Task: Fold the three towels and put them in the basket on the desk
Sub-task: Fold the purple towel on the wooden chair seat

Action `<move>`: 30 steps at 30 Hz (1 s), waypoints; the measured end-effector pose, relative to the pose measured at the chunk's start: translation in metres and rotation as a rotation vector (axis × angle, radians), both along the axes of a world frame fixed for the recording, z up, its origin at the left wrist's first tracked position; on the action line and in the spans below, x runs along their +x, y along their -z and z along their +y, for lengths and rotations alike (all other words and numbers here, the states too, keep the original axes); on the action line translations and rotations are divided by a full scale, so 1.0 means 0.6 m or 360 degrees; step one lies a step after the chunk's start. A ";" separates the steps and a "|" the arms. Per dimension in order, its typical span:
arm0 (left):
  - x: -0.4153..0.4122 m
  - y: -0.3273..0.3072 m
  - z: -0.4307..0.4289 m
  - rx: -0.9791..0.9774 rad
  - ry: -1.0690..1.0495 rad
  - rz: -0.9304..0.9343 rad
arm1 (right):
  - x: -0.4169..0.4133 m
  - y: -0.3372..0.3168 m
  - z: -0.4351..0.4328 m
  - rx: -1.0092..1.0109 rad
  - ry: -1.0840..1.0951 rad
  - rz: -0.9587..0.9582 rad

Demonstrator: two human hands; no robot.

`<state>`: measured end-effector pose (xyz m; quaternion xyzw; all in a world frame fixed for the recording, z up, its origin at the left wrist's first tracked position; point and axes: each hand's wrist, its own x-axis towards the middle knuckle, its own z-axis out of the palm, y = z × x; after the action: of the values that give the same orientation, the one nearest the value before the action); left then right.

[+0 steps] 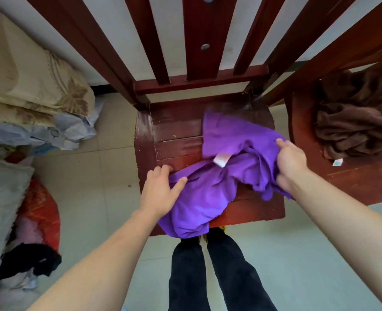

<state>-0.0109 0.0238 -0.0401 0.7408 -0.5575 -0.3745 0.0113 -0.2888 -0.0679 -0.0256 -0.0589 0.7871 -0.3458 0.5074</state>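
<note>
A room with a pale tiled floor and two dark red wooden chairs; folded bedding lies far out beyond the left hand. On the seat of the nearer chair, directly between both hands, the purple towel lies in a crumpled heap, and its near part hangs over the front edge of the seat. A small white label shows in the middle of the heap, between the hands.

The left hand rests on the left side of the towel with the fingers loosely spread, and I see no pinch there. The right hand grasps a bunch of cloth at the right side, the fingers curled into it. Beyond the right hand, on the seat of the second chair, a brown towel lies crumpled and not folded. A third towel, the basket and the worktop are not in view.

The step in hand seems to be opening the purple towel before the first fold. To do it well, I think each hand should find a real corner, not a bunch of cloth, then lift and shake the towel flat. The label can help to find an edge. The seat is narrow, so folding in the air may go better
</note>
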 end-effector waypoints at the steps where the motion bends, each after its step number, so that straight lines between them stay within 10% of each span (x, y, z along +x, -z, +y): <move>1: -0.002 0.001 0.007 -0.0013 -0.0007 -0.0029 | -0.007 0.001 -0.020 0.0017 0.0142 -0.0020; 10: -0.071 0.003 0.024 0.0007 0.0417 -0.0444 | 0.016 0.012 0.043 0.0274 -0.1497 0.0936; 15: -0.050 0.000 0.011 0.0030 0.0433 -0.0529 | 0.033 0.013 0.044 0.0153 -0.0399 -0.0012; 19: 0.025 -0.001 0.048 0.0020 0.0562 -0.0604 | -0.025 0.000 0.002 0.0084 0.0141 0.0168; 22: 0.016 -0.014 0.041 -0.0020 0.0455 -0.0252 | -0.049 0.016 0.014 0.0345 -0.0105 0.0554; 27: -0.082 -0.001 -0.104 -0.0039 -0.0689 0.0322 | -0.028 0.033 0.051 0.0463 -0.0524 0.0652; 30: -0.126 0.018 -0.139 0.0161 -0.0363 0.0171 | -0.021 0.036 0.064 0.0282 -0.0748 0.0695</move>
<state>-0.0863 -0.0599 -0.0509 0.7780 -0.4485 -0.4376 0.0462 -0.3013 -0.0293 -0.0473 -0.2673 0.8691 -0.1286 0.3959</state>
